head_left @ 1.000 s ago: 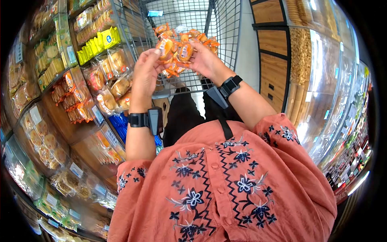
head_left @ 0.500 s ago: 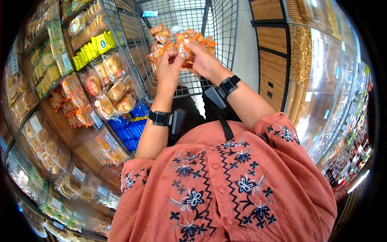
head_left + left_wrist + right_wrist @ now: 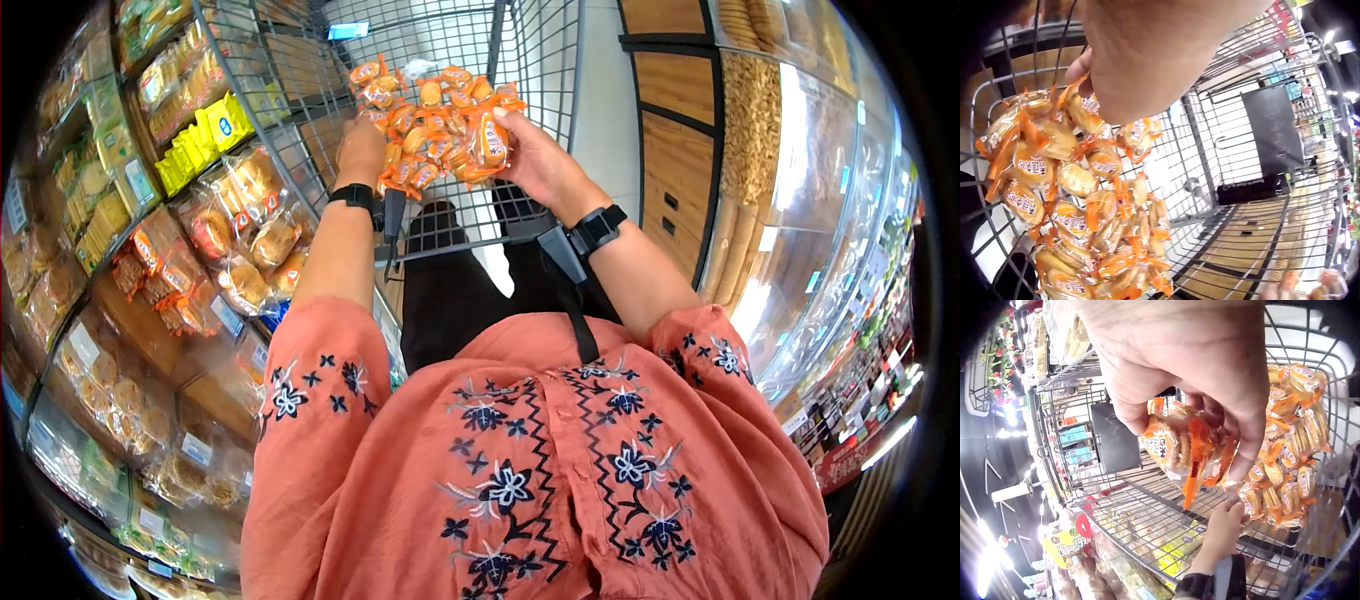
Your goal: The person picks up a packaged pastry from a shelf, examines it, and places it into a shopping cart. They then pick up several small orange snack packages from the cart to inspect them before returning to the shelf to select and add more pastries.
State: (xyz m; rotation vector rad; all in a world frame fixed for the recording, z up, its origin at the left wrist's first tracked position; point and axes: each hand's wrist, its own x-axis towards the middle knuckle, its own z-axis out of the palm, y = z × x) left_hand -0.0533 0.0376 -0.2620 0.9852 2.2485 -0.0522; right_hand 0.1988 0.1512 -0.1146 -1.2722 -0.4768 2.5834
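Many clear packets with orange ends [image 3: 430, 140] are heaped in a wire shopping cart [image 3: 583, 60]. My right hand [image 3: 545, 165] grips a few of these packets [image 3: 490, 140] above the heap's right side; in the right wrist view its fingers curl round the held packets [image 3: 1188, 447]. My left hand [image 3: 360, 155] is low at the heap's left edge. In the left wrist view the left hand [image 3: 1147, 56] hides most of its fingers beside a packet [image 3: 1085, 112]; whether it pinches that packet cannot be seen.
Shelves of bagged bakery goods [image 3: 245, 215] and yellow packs [image 3: 205, 140] stand close on the left. Wooden cabinets [image 3: 675, 160] and clear bins [image 3: 800, 200] line the right. The cart's near rail crosses in front of my legs.
My hands were together over the heap, fingering packets. The left hand has moved away to the left and down to the heap's edge; the right has shifted slightly right, still holding packets.
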